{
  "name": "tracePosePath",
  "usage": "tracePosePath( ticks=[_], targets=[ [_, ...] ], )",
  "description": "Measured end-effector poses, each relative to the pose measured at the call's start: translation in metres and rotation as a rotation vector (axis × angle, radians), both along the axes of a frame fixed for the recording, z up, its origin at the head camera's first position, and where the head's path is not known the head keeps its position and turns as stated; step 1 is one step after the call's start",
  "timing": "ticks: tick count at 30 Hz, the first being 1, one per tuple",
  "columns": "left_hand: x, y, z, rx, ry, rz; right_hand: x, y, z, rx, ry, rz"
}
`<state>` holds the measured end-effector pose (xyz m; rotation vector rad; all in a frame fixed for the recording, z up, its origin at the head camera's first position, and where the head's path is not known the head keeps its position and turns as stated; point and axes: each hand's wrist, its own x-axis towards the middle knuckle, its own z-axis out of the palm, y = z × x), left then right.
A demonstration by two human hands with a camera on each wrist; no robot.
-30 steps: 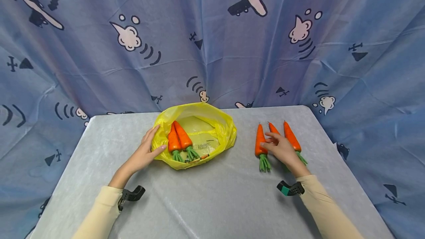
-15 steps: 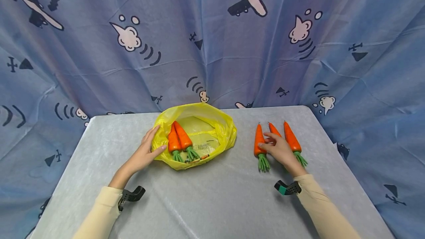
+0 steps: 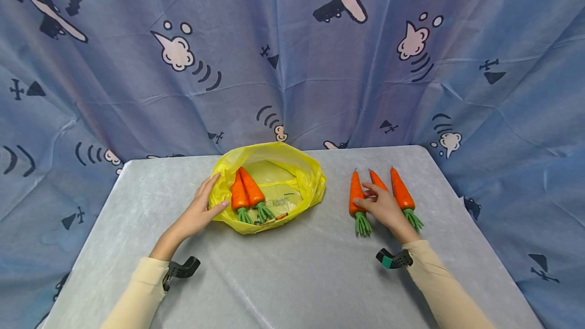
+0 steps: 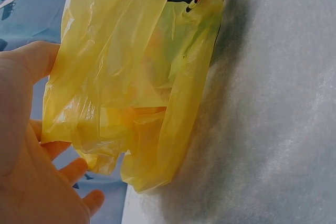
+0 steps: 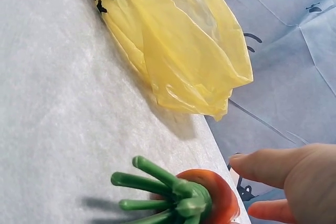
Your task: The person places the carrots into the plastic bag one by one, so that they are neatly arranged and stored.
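A yellow plastic bag (image 3: 315, 182) stands wide-mouthed on the table, with two orange carrots (image 3: 247, 192) inside, green stalks toward me. My left hand (image 3: 199, 203) holds the bag's left rim, the thumb (image 4: 39, 59) over the edge and the other fingers spread along the outside. Three more carrots lie to the right. My right hand (image 3: 383, 207) is at the leftmost carrot (image 3: 357, 192); its thumb reaches across the carrot's thick end and its index fingertip lies along the right side. In the right wrist view, a gap shows between the thumb (image 5: 262, 166) and that carrot.
The middle carrot (image 3: 377, 179) is partly covered by my right hand; the rightmost carrot (image 3: 402, 192) lies just beyond it. A pale grey cloth covers the table (image 3: 292, 283). A blue curtain (image 3: 292, 55) with airplane prints hangs behind its far edge.
My right hand has shifted slightly left, its thumb further across the leftmost carrot. That carrot has slid a little left on the table. My left hand and the bag stay put.
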<state>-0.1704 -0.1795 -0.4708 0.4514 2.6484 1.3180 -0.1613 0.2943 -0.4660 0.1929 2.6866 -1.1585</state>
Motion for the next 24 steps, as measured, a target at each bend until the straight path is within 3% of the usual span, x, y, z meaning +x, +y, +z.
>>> tracePosePath(
  ticks=[17, 24],
  targets=[
    [0.002, 0.0, 0.001, -0.009, 0.004, -0.001, 0.001, -0.001, -0.01, 0.046, 0.027, 0.038],
    [0.001, -0.001, 0.0, -0.012, 0.004, 0.0, 0.001, -0.003, -0.011, 0.04, -0.003, 0.025]
  ],
)
